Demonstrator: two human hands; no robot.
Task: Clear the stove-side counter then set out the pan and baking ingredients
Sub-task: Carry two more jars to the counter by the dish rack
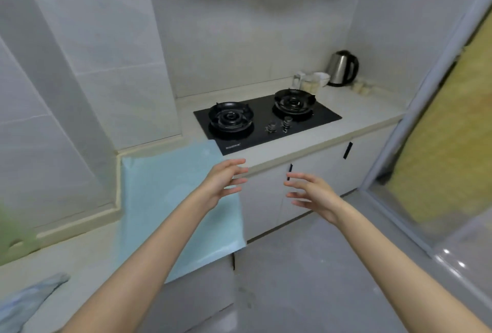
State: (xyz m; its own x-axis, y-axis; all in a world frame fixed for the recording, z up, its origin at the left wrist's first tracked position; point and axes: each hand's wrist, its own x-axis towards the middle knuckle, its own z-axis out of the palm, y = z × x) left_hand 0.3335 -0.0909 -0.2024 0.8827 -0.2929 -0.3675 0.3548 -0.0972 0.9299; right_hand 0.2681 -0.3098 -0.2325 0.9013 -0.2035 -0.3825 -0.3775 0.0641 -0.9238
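Progress: barely begun, it seems. A kettle (342, 67) and cups (316, 79) stand on the counter (372, 117) right of the stove (266, 117); no pan in view.
Left hand (226, 181): empty, fingers spread, raised above the blue mat (159, 199).
Right hand (314, 194): empty, fingers spread, before the cupboard doors (266, 199).

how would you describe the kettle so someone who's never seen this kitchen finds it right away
Start at the black glass two-burner gas hob set into the pale counter. Follow the counter past the right burner to the back corner. The shiny steel kettle with a black handle stands there, the only metal thing beside the small white cups.
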